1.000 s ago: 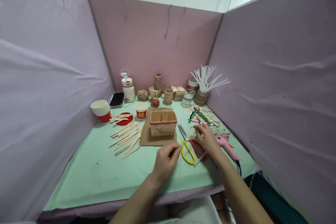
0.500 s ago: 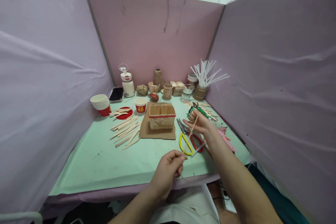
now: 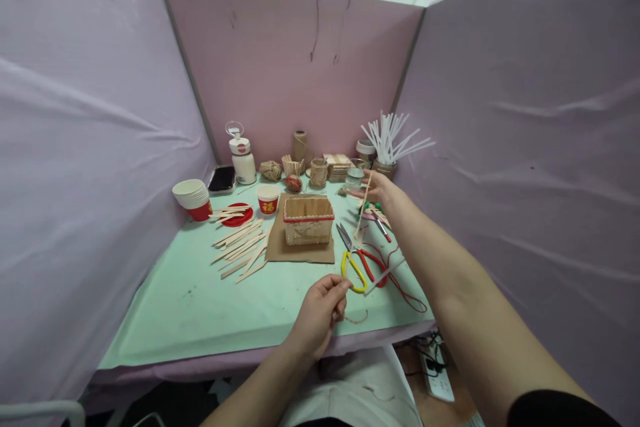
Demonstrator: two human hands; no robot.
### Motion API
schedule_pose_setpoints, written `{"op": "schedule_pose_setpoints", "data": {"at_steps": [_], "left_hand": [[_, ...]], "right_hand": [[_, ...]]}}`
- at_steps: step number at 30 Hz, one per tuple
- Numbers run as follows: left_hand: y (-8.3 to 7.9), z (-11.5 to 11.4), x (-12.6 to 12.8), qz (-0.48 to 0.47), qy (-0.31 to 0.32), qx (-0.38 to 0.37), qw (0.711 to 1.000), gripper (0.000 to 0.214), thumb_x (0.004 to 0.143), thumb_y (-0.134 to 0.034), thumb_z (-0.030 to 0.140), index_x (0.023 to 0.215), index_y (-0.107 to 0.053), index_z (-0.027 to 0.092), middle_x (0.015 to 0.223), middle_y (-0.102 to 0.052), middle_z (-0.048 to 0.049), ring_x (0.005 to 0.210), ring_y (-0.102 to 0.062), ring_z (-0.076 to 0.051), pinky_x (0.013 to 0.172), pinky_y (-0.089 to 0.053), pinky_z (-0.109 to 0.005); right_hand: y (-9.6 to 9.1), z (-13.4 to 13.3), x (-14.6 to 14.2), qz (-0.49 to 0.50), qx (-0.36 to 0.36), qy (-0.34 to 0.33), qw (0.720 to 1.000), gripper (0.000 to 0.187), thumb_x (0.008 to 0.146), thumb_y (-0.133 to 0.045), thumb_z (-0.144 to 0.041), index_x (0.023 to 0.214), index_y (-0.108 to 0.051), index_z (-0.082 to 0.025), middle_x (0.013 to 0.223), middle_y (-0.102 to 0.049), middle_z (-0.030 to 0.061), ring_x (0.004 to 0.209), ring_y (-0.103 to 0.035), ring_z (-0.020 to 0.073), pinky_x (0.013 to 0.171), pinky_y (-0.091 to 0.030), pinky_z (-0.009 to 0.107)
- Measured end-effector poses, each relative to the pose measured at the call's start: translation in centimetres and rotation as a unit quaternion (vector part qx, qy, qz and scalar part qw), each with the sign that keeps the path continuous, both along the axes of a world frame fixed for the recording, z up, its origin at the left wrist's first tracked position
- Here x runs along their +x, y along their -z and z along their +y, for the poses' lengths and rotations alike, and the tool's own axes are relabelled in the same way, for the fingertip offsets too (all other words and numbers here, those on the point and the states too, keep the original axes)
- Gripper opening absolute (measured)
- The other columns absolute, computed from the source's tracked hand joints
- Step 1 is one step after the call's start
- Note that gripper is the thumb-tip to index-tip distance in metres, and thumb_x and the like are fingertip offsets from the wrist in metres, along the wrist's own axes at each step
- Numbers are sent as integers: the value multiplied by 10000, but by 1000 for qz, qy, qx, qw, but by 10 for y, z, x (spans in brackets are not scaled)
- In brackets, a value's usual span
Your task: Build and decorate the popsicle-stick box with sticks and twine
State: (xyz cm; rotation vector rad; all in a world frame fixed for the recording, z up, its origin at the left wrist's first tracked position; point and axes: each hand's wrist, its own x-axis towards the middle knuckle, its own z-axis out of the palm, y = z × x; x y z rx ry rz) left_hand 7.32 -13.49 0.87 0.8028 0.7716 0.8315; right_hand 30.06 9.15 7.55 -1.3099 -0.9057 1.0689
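Observation:
My left hand is closed in a pinch near the front edge of the table, with a thin end of twine trailing below its fingers. My right hand reaches to the back right, fingers pointing left beside a glass of water. A pale strand of twine hangs from its fingers toward the scissors. The scissors, with yellow and red handles, lie open between my hands. Left of them, a small basket of wooden sticks with a red-trimmed rim stands on a cardboard sheet.
Loose wooden sticks lie at left, near a red lid and paper cups. At the back stand a white bottle, twine rolls and white sticks. Red cord and a pen lie at right.
My right hand has moved away from me toward the glass, drawing the twine strand upward. The red cord and pen are uncovered now. My left hand has barely moved.

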Motion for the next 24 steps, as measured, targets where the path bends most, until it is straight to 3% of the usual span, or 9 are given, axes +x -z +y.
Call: {"op": "schedule_pose_setpoints", "data": {"at_steps": [6, 10, 11, 12, 14, 16, 17, 20, 24], "left_hand": [[-4, -15, -14, -3, 39, 28, 999, 316, 748, -661, 452, 821, -596, 152, 467, -396, 69, 443, -254, -56, 483, -157, -238], [-8, -15, -22, -2, 25, 46, 999, 304, 799, -609, 458, 843, -607, 157, 490, -417, 58, 459, -271, -62, 499, -183, -240], [-8, -14, -25, 1, 20, 52, 998, 303, 809, -598, 459, 848, -610, 159, 493, -420, 56, 463, -275, -64, 503, -190, -241], [-9, -13, -27, 8, 16, 58, 998, 301, 817, -589, 458, 855, -614, 160, 495, -423, 55, 465, -279, -66, 506, -194, -241], [-10, -11, -32, 27, 10, 69, 997, 293, 828, -582, 447, 873, -622, 161, 491, -417, 56, 468, -279, -70, 507, -195, -243], [-11, -10, -38, 40, 5, 73, 997, 282, 832, -583, 432, 892, -629, 159, 477, -395, 61, 467, -274, -73, 505, -191, -246], [-12, -9, -40, 41, 1, 71, 997, 275, 833, -586, 422, 898, -630, 159, 469, -380, 66, 465, -268, -73, 504, -188, -246], [-13, -8, -47, 27, -9, 56, 998, 243, 837, -595, 393, 896, -627, 159, 447, -346, 77, 455, -247, -70, 505, -193, -243], [-19, -6, -55, -2, -20, 36, 999, 205, 839, -608, 356, 881, -621, 155, 435, -331, 84, 451, -240, -64, 515, -233, -227]], "right_hand": [[-26, -14, -2, 68, -14, 12, 998, 281, 934, -396, -318, 695, -487, -202, 651, -579, 27, 677, -618, 143, 722, -553, 327], [-10, -45, -3, 3, -41, -1, 999, 78, 791, -628, -190, 767, -555, -177, 652, -616, 25, 634, -609, 152, 702, -536, 335], [-3, -56, -3, -17, -55, -7, 998, 144, 712, -688, -123, 793, -579, -169, 646, -623, 26, 631, -611, 170, 697, -531, 358], [4, -68, -4, -45, -68, -17, 997, 234, 643, -716, -60, 818, -603, -167, 658, -635, 28, 657, -620, 189, 717, -524, 378], [16, -96, -9, -238, -59, -45, 968, 306, 589, -723, -24, 836, -641, -187, 763, -673, 42, 779, -639, 220, 797, -502, 384], [23, -129, -20, -334, 20, -41, 941, 301, 631, -699, -61, 895, -675, -204, 965, -688, 75, 943, -627, 251, 905, -457, 407], [23, -146, -28, -337, 65, -56, 938, 297, 698, -665, -117, 976, -678, -222, 1055, -677, 77, 991, -614, 249, 935, -443, 413], [23, -193, -56, -262, 115, -220, 932, 281, 872, -512, -281, 1113, -656, -255, 1146, -658, 51, 1095, -584, 226, 981, -423, 393], [32, -222, -85, -190, 107, -326, 920, 297, 865, -552, -301, 1148, -634, -261, 1086, -677, 27, 1048, -599, 189, 950, -438, 338]]}}
